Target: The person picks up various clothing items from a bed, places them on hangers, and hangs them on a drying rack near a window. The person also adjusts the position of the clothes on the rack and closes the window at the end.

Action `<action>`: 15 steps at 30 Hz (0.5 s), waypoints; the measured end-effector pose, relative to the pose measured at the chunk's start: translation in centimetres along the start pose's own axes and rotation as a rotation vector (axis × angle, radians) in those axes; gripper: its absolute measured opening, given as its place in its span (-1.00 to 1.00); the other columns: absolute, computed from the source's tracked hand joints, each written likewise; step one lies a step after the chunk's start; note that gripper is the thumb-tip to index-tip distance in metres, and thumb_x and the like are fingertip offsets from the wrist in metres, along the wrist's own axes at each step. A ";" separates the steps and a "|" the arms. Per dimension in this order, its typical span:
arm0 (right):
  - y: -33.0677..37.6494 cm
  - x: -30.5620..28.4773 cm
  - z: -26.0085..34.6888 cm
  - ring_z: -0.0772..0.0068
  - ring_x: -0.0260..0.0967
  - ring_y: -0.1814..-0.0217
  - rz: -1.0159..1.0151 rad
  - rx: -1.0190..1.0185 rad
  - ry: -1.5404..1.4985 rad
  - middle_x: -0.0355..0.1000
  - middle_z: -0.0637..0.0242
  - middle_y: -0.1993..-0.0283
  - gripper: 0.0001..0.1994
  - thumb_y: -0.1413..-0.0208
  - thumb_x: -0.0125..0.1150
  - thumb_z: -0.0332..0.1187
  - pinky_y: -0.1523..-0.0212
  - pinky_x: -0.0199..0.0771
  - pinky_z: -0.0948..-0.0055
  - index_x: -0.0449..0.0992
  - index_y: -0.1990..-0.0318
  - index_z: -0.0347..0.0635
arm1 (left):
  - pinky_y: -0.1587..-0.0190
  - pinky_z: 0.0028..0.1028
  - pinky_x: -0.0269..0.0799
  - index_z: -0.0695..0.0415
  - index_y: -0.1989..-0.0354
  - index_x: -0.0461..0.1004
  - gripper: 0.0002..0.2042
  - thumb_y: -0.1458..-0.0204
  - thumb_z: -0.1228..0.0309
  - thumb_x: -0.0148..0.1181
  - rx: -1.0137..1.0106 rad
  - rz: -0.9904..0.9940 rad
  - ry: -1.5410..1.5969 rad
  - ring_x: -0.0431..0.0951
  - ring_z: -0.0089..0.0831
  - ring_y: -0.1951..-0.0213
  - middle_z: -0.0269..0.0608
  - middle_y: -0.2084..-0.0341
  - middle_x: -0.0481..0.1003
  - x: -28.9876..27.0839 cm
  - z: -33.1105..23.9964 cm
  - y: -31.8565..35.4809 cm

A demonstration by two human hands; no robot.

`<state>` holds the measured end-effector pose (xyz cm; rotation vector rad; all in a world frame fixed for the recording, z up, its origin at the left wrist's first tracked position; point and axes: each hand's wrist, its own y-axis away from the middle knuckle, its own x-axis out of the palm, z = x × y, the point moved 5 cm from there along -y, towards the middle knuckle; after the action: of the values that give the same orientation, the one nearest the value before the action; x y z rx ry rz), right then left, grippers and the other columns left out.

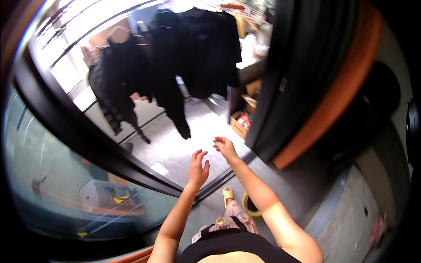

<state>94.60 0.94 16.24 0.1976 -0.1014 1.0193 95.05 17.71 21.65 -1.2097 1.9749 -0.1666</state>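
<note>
Both my arms reach forward over a doorway. My left hand (199, 169) is raised with its fingers apart and nothing in it. Slightly farther ahead and to its right, my right hand (225, 148) has loosely bent fingers, and no held thing shows in it. The two hands do not touch each other. Beyond them hang several black garments (193, 48) in a row; a black trouser leg or sleeve (177, 111) dangles down near my hands, apart from them. One garment at the left is on a pale hanger (119, 31).
A dark door frame (87, 127) with glass runs along my left. Black curtain-like panels (302, 74) and an orange strip (337, 87) stand at the right. Cardboard boxes (239, 127) sit beyond the doorway. Near my yellow slipper (227, 193) is a yellow-rimmed round thing (246, 205).
</note>
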 end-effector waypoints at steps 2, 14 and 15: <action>5.5 -5.2 -4.0 0.51 0.41 0.26 -0.149 0.134 -0.046 0.44 0.31 0.19 -0.76 -0.08 -0.03 -0.41 0.27 0.37 0.57 0.38 0.10 -0.25 | 0.29 -0.41 0.42 0.11 0.09 0.36 -0.70 0.06 0.54 0.07 0.008 0.139 0.041 0.45 -0.27 0.20 -0.10 0.01 0.28 3.6 -1.3 1.9; 44.0 -29.4 -21.8 0.59 0.38 0.39 -1.129 0.447 -0.440 0.45 0.41 0.33 -0.84 -0.09 -0.05 -0.39 0.38 0.37 0.58 0.44 0.21 -0.12 | 0.35 -0.40 0.40 0.13 0.15 0.38 -0.74 0.08 0.54 0.10 0.307 1.001 0.320 0.48 -0.24 0.30 -0.09 0.12 0.38 24.3 -21.3 19.7; 47.5 -29.9 -21.8 0.58 0.39 0.38 -1.198 0.444 -0.493 0.45 0.41 0.32 -0.84 -0.07 -0.04 -0.42 0.35 0.37 0.56 0.44 0.21 -0.12 | 0.35 -0.40 0.40 0.14 0.16 0.38 -0.74 0.08 0.54 0.10 0.363 1.061 0.346 0.48 -0.24 0.30 -0.09 0.14 0.38 25.8 -23.0 22.1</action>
<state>38.33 4.67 -4.84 0.8016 -0.1711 -0.2355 58.15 2.49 12.05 0.1884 2.4780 -0.1762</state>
